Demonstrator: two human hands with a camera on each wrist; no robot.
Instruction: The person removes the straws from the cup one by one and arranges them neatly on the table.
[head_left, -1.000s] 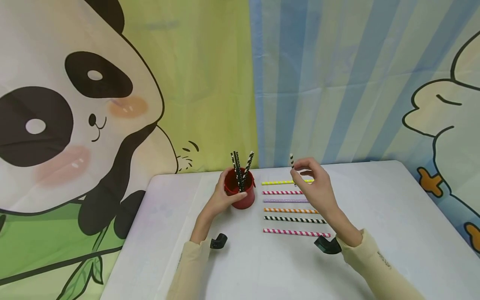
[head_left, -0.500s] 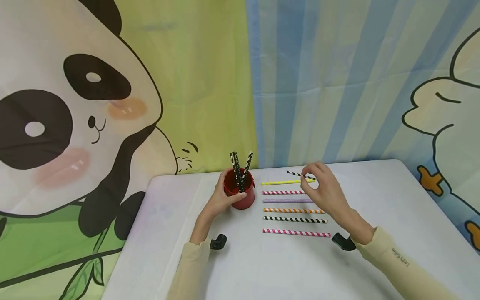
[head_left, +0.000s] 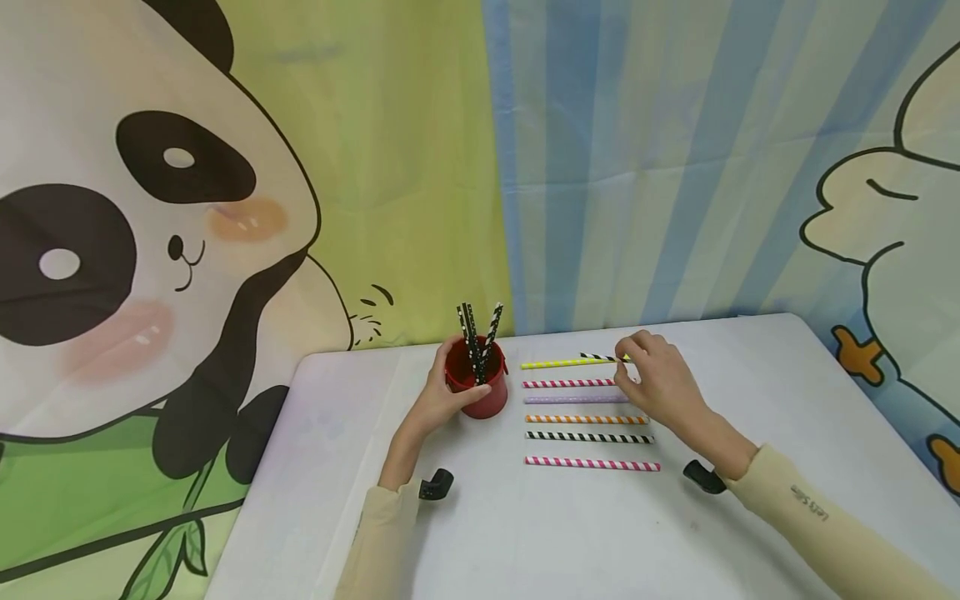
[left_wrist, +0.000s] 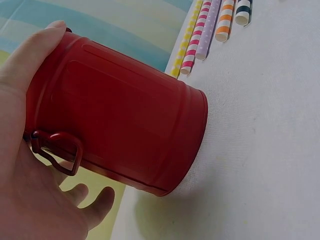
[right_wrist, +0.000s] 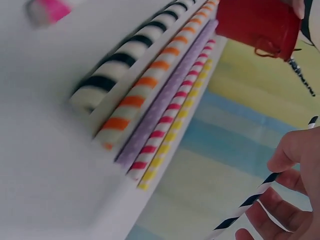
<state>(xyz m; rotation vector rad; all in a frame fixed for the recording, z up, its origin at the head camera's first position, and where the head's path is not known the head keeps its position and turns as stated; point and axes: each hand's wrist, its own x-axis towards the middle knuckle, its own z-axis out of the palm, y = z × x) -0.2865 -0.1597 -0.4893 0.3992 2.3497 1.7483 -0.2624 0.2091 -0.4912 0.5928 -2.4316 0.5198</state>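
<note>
My left hand (head_left: 438,398) grips the rim of a small red metal bucket (head_left: 489,405) at the back of the table, thumb on the near side. In the left wrist view the bucket (left_wrist: 125,115) shows a wire handle hanging at its side. Several black straws with white spots (head_left: 492,330) stand in it, leaning apart. My right hand (head_left: 663,382) pinches a black-and-white striped paper straw (head_left: 595,357) between thumb and fingers. In the right wrist view this striped straw (right_wrist: 245,205) slants through the fingertips; in the head view it is held by the far end of the row.
Right of the bucket lies a row of straws: yellow (head_left: 551,364), red-striped (head_left: 566,384), purple (head_left: 573,400), orange-striped (head_left: 585,419), black-striped (head_left: 588,437) and pink-striped (head_left: 592,463). Behind the white table (head_left: 525,533) hangs a printed curtain (head_left: 420,167).
My right hand has moved right and slightly lower, turning the striped straw from upright to nearly level by the yellow straw. The left hand and bucket have stayed in place.
</note>
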